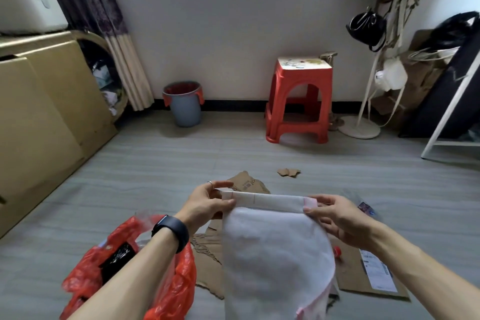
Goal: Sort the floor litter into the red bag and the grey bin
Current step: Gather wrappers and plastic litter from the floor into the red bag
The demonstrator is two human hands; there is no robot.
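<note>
A white sheet-like wrapper (275, 249) with a folded top edge hangs in front of me. My left hand (207, 201) pinches its top left corner and my right hand (335, 215) pinches the pink top right corner. The red bag (179, 275) lies open on the floor under my left forearm, with a black item inside. The grey bin (185, 105), lined in red, stands against the far wall. Torn cardboard pieces (249, 184) lie on the floor behind the wrapper; a flat cardboard sheet with a label (371, 275) lies at the right.
A red plastic stool (298, 101) stands by the wall, a white stand base (359, 127) to its right. Large cardboard boxes (44, 112) line the left side. Small cardboard scraps (288, 172) and a red cap (337, 251) lie on the floor.
</note>
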